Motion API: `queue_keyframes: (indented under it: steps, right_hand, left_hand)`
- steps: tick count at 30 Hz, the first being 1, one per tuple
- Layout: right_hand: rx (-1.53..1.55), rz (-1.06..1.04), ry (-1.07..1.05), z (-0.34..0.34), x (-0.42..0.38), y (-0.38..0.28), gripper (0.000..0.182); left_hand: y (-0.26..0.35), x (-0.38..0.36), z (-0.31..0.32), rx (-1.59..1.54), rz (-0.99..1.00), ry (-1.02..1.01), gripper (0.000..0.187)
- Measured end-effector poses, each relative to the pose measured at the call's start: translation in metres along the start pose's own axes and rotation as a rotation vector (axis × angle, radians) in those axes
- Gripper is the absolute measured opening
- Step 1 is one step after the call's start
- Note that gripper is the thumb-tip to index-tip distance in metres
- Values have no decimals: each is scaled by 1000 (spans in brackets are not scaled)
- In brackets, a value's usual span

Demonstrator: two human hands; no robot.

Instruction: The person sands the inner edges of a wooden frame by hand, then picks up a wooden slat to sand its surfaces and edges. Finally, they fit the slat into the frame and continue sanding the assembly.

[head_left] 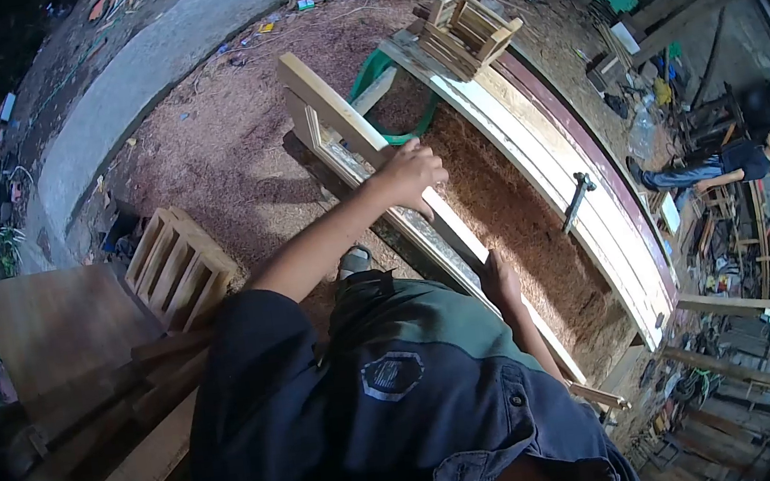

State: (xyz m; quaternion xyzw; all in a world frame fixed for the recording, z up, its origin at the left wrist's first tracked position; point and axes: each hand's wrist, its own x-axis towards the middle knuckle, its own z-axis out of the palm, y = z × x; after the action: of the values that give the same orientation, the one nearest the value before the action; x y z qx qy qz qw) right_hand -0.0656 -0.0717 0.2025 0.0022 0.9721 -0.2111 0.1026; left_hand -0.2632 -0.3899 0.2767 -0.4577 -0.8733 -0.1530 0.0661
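Note:
A long, pale wooden frame [331, 104] stands on its edge across a narrow support in front of my body. My left hand [411, 176] grips its upper rail, with fingers over the far side and the thumb on the near side. Closer to my waist, my right hand [502, 284] is closed around the same rail; its fingertips are partly hidden. A clamp bar [578, 199] sits across pale boards on the long workbench [522, 111] beyond the frame.
A small slatted wooden piece [466, 32] stands on the bench's far end. Green strapping [378, 99] loops beside the frame. Another slatted piece [181, 268] and stacked planks [136, 468] lie at left. Shavings [231, 135] cover the ground. A person [746, 159] is at far right.

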Motion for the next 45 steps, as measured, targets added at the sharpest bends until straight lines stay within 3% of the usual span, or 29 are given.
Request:
queue_keyframes:
  steps: [3, 10, 14, 16, 20, 22, 24, 26, 32, 35, 45]
  right_hand:
    - [-6, -3, -35, 0, 3, 2, 35]
    - [13, -25, -65, -9, 18, -5, 38]
    - [43, -44, -69, -24, 20, -14, 37]
    - [26, 26, -69, -33, 22, -20, 38]
    - [16, -102, -6, -50, 25, -22, 35]
    - [-41, -151, -3, -59, 27, -22, 59]
    - [-104, -59, -66, -75, 29, -39, 60]
    - [-127, -178, -13, -84, 30, -42, 59]
    - [-121, -175, 68, -75, 29, -35, 60]
    - [45, -149, 6, -90, 29, -49, 55]
    - [-51, -90, -103, -166, 31, -95, 50]
  left_hand:
    - [-33, 1, -1, 14, -13, -271, 53]
    - [-56, -18, -5, 74, 72, -42, 49]
    - [-58, -16, -10, 99, 52, -79, 51]
    - [-59, -18, -8, 66, 72, 5, 52]
    - [-56, -22, -14, 22, 63, 91, 52]
    - [-55, -22, -19, 25, 62, 121, 53]
    - [-55, -23, -18, -18, 51, 136, 53]
    - [-50, -24, -14, -74, 55, 144, 53]
    - [-59, -24, -8, -75, 123, 300, 55]
    - [-62, -21, -7, -42, 99, 254, 58]
    - [-66, -12, -28, -114, 102, 375, 57]
